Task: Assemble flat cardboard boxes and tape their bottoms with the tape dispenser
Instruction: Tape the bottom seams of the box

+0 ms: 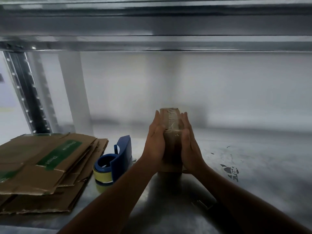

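Note:
A small brown cardboard box (171, 132) stands upright on the metal shelf, with clear tape across its upper face. My left hand (154, 139) presses flat against its left side and my right hand (190, 142) presses flat against its right side, fingers straight and pointing away from me. A blue tape dispenser (114, 159) with a yellowish roll lies on the shelf just left of my left forearm. A stack of flat cardboard boxes (43, 161), one bearing green tape, lies at the far left.
The metal shelf surface (253, 166) stretches to the right, with dark scuff marks (231, 172) on it. A shelf beam (152, 43) runs overhead and a perforated upright post (28, 93) stands at the back left. A white wall closes the back.

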A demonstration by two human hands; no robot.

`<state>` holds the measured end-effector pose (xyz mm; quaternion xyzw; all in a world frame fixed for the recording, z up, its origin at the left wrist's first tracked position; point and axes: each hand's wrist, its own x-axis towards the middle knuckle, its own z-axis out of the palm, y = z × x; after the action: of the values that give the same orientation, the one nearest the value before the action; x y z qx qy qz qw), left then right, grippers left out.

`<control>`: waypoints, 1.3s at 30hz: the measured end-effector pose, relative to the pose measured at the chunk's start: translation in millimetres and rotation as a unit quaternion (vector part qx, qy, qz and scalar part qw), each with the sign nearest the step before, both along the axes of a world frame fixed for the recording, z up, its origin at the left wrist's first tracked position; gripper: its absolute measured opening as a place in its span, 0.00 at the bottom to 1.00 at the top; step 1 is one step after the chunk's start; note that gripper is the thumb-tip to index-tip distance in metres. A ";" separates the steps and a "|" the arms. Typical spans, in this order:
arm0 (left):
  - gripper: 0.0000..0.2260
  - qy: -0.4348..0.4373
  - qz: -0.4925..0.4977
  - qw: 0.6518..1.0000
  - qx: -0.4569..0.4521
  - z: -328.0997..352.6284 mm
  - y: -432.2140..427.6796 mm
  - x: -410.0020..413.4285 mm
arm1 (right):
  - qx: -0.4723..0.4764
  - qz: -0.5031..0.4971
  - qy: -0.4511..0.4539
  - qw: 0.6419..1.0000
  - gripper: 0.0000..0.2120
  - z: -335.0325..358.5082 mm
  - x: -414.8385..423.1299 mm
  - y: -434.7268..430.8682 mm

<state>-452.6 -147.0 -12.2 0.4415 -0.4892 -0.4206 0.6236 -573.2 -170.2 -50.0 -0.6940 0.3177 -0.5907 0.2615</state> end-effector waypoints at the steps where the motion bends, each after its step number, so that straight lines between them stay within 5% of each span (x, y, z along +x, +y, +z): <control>1: 0.19 0.007 -0.009 1.000 0.003 0.3 -2.0 1.5 | 0.003 0.006 0.009 1.000 0.26 -2.0 -2.2 0.6; 3: 0.21 0.002 -0.008 1.000 0.018 5.4 -0.5 2.9 | -0.004 0.012 0.022 1.000 0.24 -4.2 -5.9 2.3; 6: 0.09 0.028 -0.009 0.998 0.049 16.1 -4.9 9.1 | -0.002 0.019 0.014 1.000 0.22 5.1 -10.8 6.9; 9: 0.05 0.057 -0.011 0.996 0.060 44.4 -12.6 20.6 | 0.046 0.018 -0.061 0.997 0.28 23.0 -18.3 1.6; 11: 0.11 0.019 0.003 0.999 0.044 70.2 -22.4 26.7 | 0.055 -0.012 -0.077 0.995 0.28 42.4 -24.5 -12.6; 16: 0.24 -0.102 -0.023 0.992 0.069 89.9 -56.5 27.5 | 0.124 -0.056 0.033 0.990 0.24 87.1 -34.0 -61.0; 20: 0.09 -0.193 -0.018 0.977 0.094 85.0 -79.4 23.1 | 0.181 -0.035 0.136 0.973 0.30 98.3 -24.0 -95.3; 24: 0.20 -0.259 -0.034 0.959 0.113 72.0 -93.1 25.6 | 0.181 0.007 0.188 0.965 0.27 91.1 -9.0 -110.2; 31: 0.18 -0.208 -0.070 0.968 0.121 60.7 -99.4 32.9 | 0.218 0.067 0.087 0.970 0.16 69.8 -7.0 -116.6; 39: 0.15 -0.281 -0.049 0.952 0.112 60.9 -108.4 25.5 | 0.191 0.099 0.013 0.977 0.07 56.6 -8.2 -117.5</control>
<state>-427.2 -255.4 48.7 0.5842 -0.6152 -0.3621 0.3861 -581.4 -287.7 6.5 -0.6667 0.3579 -0.4819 0.4419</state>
